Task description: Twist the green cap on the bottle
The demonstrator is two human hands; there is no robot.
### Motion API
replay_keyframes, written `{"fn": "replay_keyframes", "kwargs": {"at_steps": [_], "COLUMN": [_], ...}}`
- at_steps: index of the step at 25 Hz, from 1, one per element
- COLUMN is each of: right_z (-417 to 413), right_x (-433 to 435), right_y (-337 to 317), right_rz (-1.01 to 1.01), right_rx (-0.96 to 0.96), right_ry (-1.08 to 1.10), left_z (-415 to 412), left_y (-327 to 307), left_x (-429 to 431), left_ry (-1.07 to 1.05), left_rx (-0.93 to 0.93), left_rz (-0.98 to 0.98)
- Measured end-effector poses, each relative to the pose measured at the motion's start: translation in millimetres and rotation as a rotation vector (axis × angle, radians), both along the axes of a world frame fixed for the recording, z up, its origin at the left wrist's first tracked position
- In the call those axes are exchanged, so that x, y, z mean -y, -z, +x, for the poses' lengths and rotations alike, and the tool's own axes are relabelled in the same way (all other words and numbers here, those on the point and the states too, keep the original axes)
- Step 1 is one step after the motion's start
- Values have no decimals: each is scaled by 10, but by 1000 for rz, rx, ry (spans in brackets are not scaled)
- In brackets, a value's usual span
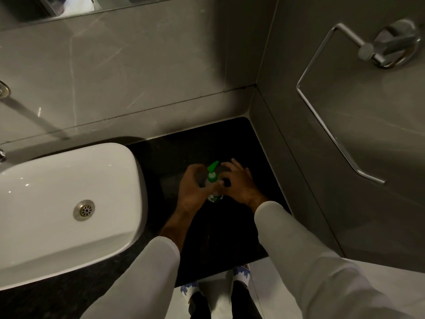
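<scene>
A small clear soap bottle [212, 180] with a green pump top stands upright on the black counter [230, 143], right of the basin. My left hand [193, 187] curls round the bottle's left side, its thumb against the neck. My right hand [239, 183] is at the bottle's right side, fingers spread and bent, its thumb near the neck below the pump. Whether the right fingers actually hold the bottle is hidden. Both arms wear pale long sleeves.
A white basin [64, 203] with a metal drain [84, 210] fills the left. Grey tiled walls meet in a corner behind the counter. A chrome towel ring [340, 107] hangs on the right wall. A tap's base [3, 88] shows at far left. My feet in patterned slippers [190, 288] stand below.
</scene>
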State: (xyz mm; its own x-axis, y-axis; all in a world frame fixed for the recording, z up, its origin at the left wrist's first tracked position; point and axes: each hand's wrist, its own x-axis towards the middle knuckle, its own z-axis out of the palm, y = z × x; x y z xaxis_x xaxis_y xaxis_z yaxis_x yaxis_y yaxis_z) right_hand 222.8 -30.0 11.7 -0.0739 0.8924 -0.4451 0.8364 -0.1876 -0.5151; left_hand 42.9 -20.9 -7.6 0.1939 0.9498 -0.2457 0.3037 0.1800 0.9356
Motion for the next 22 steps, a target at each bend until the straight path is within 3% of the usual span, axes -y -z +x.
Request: {"fn": "replay_keyframes", "kwargs": {"at_steps": [2,7,11,17,22], "right_z": [-23,35,-44,-36,-50], "right_x": [7,-2,-3,-7,-19], "right_y": [-23,-112,-184,-196,-182], "right_rz": [-10,-40,-48,-44,-45], "right_rx": [-20,21,10,79,33], "right_ry": [7,-40,-33,-39,-20], "left_z": [56,16,70,81,140], "left_y": [-71,-105,-124,-32,-4], "left_x": [-5,-93,-40,28,49], "left_ry": [-55,232,12,39,-146], "left_rx": [-66,99,-32,205,-113], "left_rz": [21,-16,37,-121,34]}}
